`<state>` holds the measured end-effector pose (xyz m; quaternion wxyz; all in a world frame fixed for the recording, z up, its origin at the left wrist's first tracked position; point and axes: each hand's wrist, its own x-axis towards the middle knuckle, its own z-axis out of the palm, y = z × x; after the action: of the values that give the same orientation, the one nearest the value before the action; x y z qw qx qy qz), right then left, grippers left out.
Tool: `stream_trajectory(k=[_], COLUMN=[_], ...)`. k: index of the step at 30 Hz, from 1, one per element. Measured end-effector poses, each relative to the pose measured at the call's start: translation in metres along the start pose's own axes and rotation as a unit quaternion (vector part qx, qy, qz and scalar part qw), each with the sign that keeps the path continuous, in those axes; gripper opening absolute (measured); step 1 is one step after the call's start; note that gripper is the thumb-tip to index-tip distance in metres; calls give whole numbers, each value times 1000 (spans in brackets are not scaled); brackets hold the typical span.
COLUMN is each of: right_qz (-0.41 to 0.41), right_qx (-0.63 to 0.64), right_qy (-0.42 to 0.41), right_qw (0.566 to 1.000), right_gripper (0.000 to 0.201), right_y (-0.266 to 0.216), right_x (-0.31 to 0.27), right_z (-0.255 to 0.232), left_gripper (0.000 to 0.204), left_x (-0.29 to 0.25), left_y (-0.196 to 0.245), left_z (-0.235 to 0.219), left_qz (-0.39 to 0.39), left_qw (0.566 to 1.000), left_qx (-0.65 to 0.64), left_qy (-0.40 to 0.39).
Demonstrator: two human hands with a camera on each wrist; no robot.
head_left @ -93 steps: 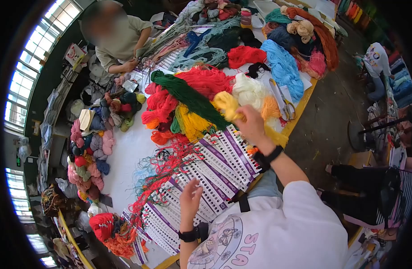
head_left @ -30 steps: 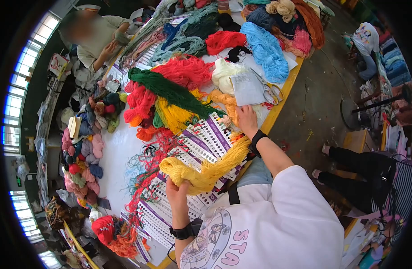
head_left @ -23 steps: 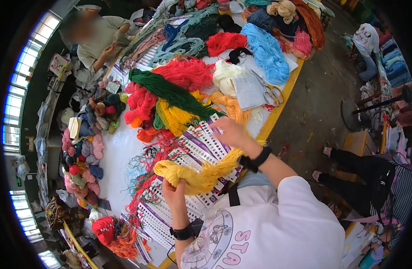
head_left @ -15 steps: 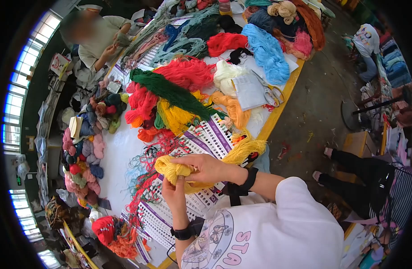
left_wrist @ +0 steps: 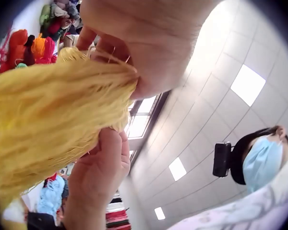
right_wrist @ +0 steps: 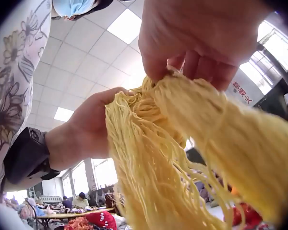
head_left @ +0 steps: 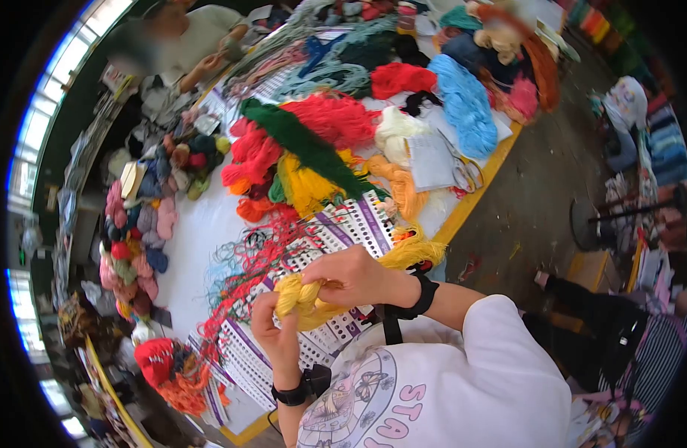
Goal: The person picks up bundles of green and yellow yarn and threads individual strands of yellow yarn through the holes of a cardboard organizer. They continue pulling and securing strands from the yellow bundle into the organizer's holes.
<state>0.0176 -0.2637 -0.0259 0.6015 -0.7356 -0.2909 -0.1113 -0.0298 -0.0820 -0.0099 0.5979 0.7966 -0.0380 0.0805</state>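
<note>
Where the worktop's (head_left: 190, 257) left end meets its near edge, a red yarn bundle (head_left: 160, 364) lies beside the punched strips (head_left: 243, 349). Next along, the person's left hand (head_left: 276, 336) pinches the yellow skein (head_left: 297, 300), its grip closed on the gathered end, which is held up over the strips. To its right, the right hand (head_left: 352, 276), off the skein under a second ago, now has a closed grip on it too, and the bundle looks tighter and more bunched than it did. That probably means the skein is under two-handed control (a twist or knot is hard to tell). Loose yellow strands trail rightward to the near edge, short of the orange yarn (head_left: 405, 188).
</note>
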Motion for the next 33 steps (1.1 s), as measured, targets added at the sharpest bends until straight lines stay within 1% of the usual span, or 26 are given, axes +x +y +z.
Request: stream_trajectory(k=[1,3,4,6,7,8,10,11,12,13,14,16,17,18,19,20,21,23,24,25,26,27,28,30,31,33], right_qz=[5,-92,-140,80,91,127,171,158,203,264,285,226,213,198,195,185,189,133,230,228,222,184,172,156,183,215], right_qx=[37,73,102,354,461,437,364,311,365,452,455,560,480,395,308,220,130,182,171,203,233,267,241,188,142,76], right_qy=[10,33,39,-59,-119,-133,-240,-233,-219,-215,-188,-265,-289,-314,-359,-405,-465,-512,-531,-500,-468,-420,-390,-329,-349,-381], right_qw=[999,992,984,930,875,881,883,908,882,825,822,752,801,841,859,868,855,829,797,810,823,848,872,912,908,896], right_gripper=[21,17,15,17,23,25,33,35,37,37,40,40,40,40,41,42,45,49,49,46,44,44,43,41,40,37], right_y=[-6,-17,-24,-37,-40,-54,-57,-56,-57,-59,-62,-61,-68,-84,-105,-126,-149,-158,-179,-181,-182,-177,-162,-119,-94,-30], right_x=[5,37,52,64,78,95,139,159,177,193,202,212,206,196,186,177,169,168,172,172,171,165,160,141,127,93], right_z=[2,3,12,37,49,57,64,66,70,76,90,116,136,159,187,216,249,292,297,301,303,310,315,321,319,317], left_gripper=[17,23,33,40,36,36,29,27,26,26,25,28,32,36,39,41,40,34,30,21,23,21,28,42,42,39], left_x=[0,2,2,9,7,-1,-11,-14,-20,-28,-38,-55,-63,-67,-70,-67,-63,-58,-58,-58,-63,-77,-88,-112,-124,-142], left_y=[8,10,6,-2,-13,-38,-3,0,-3,-14,-36,-26,-35,-37,-36,-31,-22,-1,11,21,30,36,31,51,79,119], left_z=[1,-2,-7,-14,-20,-24,-43,-65,-97,-129,-157,-227,-250,-267,-285,-291,-300,-319,-329,-347,-371,-391,-418,-457,-484,-522], left_qz=[-11,-26,-86,-129,-123,-111,-138,-177,-213,-250,-174,-224,-68,20,99,110,95,30,-22,-142,-162,-190,-92,71,88,182], left_qw=[995,961,903,841,803,919,937,938,936,931,936,958,993,990,968,972,983,999,996,964,935,901,921,900,890,848], left_qx=[-82,-239,-387,-516,-583,-378,-320,-299,-280,-262,-298,-91,84,136,198,144,93,-12,-70,-166,-215,-329,-329,-430,-447,-493], left_qy=[53,135,164,96,29,0,21,0,-24,-51,-76,-154,-39,34,116,146,123,25,-53,-154,-233,-209,-185,-14,22,-70])
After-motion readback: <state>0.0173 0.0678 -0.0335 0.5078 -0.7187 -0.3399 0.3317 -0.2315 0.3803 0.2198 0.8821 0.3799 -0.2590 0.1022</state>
